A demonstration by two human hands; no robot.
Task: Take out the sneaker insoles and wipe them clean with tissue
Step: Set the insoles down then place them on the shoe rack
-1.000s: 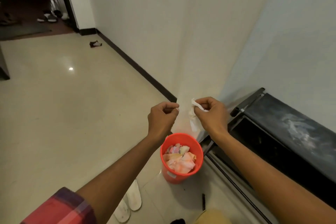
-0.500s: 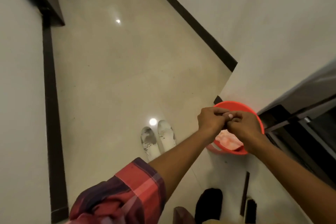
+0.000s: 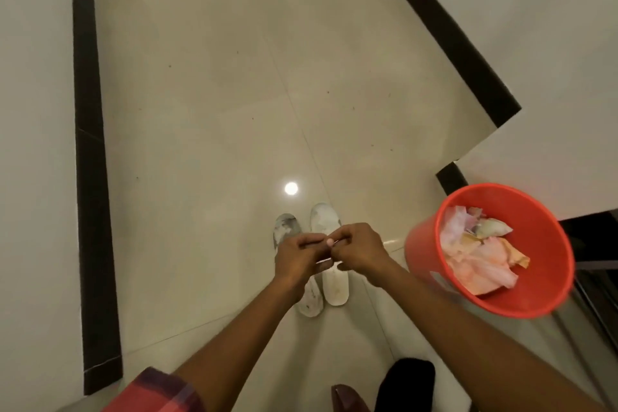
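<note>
Left hand (image 3: 297, 259) and right hand (image 3: 359, 251) curled together (contents unclear) — insoles (image 3: 336, 288) lie beneath.

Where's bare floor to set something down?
Free: the broad tiles beyond the insoles, and the strip between them and the left dark skirting. Crowded: right of them by the red bin, and nearest you, by the black item.

The smudged insole (image 3: 286, 227) is white blotched with grey; the cleaner insole (image 3: 334, 288) is off-white. The bucket (image 3: 421, 244) is orange-red, and its crumpled tissues (image 3: 475, 261) are pink, white and tan. The floor (image 3: 217, 110) is glossy cream, the skirting (image 3: 90, 177) black, and the sleeve (image 3: 157, 391) red-and-dark plaid.
</note>
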